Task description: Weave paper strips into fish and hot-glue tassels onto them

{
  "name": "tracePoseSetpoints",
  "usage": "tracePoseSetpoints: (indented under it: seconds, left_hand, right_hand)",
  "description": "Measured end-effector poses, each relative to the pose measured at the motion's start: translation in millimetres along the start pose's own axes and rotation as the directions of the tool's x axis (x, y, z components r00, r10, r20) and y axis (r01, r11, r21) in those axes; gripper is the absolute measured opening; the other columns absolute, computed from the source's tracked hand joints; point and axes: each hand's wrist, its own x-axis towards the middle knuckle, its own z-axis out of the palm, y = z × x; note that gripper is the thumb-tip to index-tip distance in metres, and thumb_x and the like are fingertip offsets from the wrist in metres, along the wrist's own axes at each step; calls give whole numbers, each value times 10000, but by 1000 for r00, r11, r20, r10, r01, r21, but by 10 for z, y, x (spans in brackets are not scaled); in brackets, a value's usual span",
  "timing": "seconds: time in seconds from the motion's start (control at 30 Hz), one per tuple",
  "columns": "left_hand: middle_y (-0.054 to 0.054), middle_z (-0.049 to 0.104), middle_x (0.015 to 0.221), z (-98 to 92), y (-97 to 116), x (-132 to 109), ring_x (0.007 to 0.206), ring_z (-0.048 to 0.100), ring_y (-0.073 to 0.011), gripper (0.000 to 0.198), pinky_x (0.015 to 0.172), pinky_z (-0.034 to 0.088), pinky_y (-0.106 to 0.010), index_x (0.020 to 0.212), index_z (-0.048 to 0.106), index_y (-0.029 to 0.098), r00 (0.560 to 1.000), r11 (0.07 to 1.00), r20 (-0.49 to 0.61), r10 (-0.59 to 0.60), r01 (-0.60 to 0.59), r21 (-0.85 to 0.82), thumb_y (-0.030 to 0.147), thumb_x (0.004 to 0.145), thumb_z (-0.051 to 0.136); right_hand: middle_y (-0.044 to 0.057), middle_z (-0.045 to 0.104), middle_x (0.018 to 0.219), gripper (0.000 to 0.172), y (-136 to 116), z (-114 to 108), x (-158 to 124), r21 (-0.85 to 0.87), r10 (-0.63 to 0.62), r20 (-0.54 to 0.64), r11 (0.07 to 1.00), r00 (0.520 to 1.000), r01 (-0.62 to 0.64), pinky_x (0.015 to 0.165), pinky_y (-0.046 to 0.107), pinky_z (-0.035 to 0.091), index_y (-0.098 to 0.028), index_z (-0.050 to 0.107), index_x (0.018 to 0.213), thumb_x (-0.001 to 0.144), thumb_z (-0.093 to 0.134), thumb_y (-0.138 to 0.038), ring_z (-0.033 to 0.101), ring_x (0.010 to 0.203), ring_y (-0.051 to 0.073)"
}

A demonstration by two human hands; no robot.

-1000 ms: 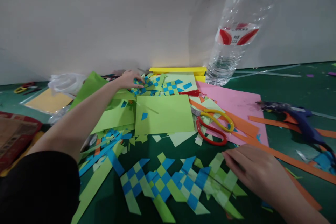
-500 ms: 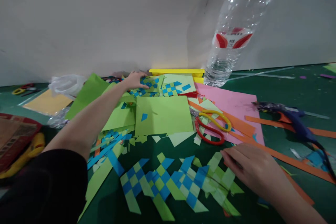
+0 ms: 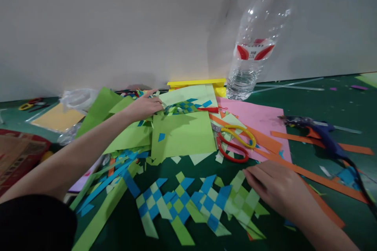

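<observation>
My left hand [image 3: 146,106] reaches to the back of the paper pile, its index finger stretched and the other fingers curled at the end of a blue-and-green woven paper strip [image 3: 185,106]. Its thumb is hidden. In front, several checkered woven paper pieces, green and blue [image 3: 178,205], lie in a row. The rightmost is a light-and-dark-green woven paper piece [image 3: 243,202]; my right hand [image 3: 272,184] has its closed fingertips on that piece's upper right edge. A plain light green sheet [image 3: 184,137] lies between the row and the strip.
Scissors [image 3: 235,137] with red and yellow handles lie on pink paper [image 3: 259,110]. A clear bottle [image 3: 247,66] leans at the wall. Right of it lie a blue glue gun [image 3: 326,135] and orange strips [image 3: 321,182]. Paper scraps [image 3: 126,160] cover the left; a red-brown bag [image 3: 20,160] stands there.
My left hand has moved left and slightly nearer, and the woven pieces around it have shifted, baring more of the pale sheet behind. My right hand stays at the green woven piece.
</observation>
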Motion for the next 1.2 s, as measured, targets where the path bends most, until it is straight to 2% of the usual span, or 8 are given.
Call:
tracePoseSetpoints:
  seconds: [0.13, 0.23, 0.5, 0.63, 0.83, 0.93, 1.07, 1.2]
  left_hand:
    - [-81, 726, 1111, -77, 68, -16, 1160, 624, -264, 429, 1205, 236, -463, 1062, 695, 221, 958, 998, 282, 58, -50, -35, 111, 662, 584]
    - [-69, 700, 1217, -143, 93, -32, 1194, 601, -280, 535, 1141, 339, -439, 1178, 672, 236, 918, 995, 397, -4, 43, -90, 144, 659, 580]
    - [-58, 580, 1416, -235, -14, -202, 1281, 551, -262, 566, 1077, 414, -382, 1340, 596, 260, 877, 928, 480, -8, 186, -323, 274, 778, 528]
    - [-33, 643, 1336, -248, -100, -171, 1175, 626, -222, 497, 970, 488, -318, 1273, 634, 278, 847, 879, 530, -38, 280, -386, 266, 795, 495]
    - [-102, 716, 1076, 40, -236, 199, 948, 679, -237, 458, 859, 517, -345, 1198, 626, 182, 872, 834, 357, -334, 450, -320, 473, 877, 478]
    - [-153, 598, 1325, 235, -287, 372, 1191, 578, -301, 670, 986, 465, -394, 1334, 535, 165, 881, 833, 158, -446, 473, -288, 519, 776, 644]
    - [-172, 521, 1423, 378, -310, 483, 1292, 500, -356, 856, 1059, 397, -456, 1450, 408, 180, 848, 809, 189, -495, 529, -255, 534, 733, 714]
    - [-153, 599, 1318, 363, -272, 478, 1231, 535, -353, 687, 1083, 352, -494, 1321, 519, 178, 841, 818, 135, -523, 540, -198, 494, 750, 732]
  right_hand:
    - [9, 592, 591, 357, -7, -12, 13, -3, 1, 7, 1000, 1000, -1, 606, 292, 347, -187, 617, 666, 988, 464, -205, 559, 575, 142]
    - [6, 585, 579, 368, -13, -19, 26, -14, -4, 4, 1000, 1000, 4, 593, 297, 341, -188, 604, 651, 988, 458, -196, 553, 564, 140]
    - [3, 576, 576, 359, -19, -18, 20, 2, 2, 12, 1000, 1000, -2, 593, 303, 338, -185, 582, 639, 981, 473, -194, 551, 558, 142]
    - [5, 577, 575, 372, -18, -7, 4, -3, 0, -1, 1000, 1000, 0, 595, 303, 339, -186, 574, 633, 988, 464, -205, 546, 555, 142]
    - [7, 588, 584, 371, -13, -14, 16, 4, 7, 8, 1000, 1000, -7, 588, 295, 348, -188, 577, 640, 991, 458, -210, 551, 561, 136]
    - [6, 584, 581, 372, -10, -21, 21, -2, 9, 1, 1000, 1000, -9, 587, 293, 357, -188, 570, 636, 990, 459, -210, 548, 556, 135]
    - [7, 584, 585, 371, -15, -15, 13, -9, 14, 5, 1000, 1000, -14, 582, 294, 355, -190, 569, 640, 992, 456, -219, 552, 559, 137]
    - [9, 597, 596, 364, -21, -15, 2, -6, 12, 11, 1000, 1000, -12, 590, 297, 355, -187, 581, 648, 991, 461, -219, 559, 563, 138]
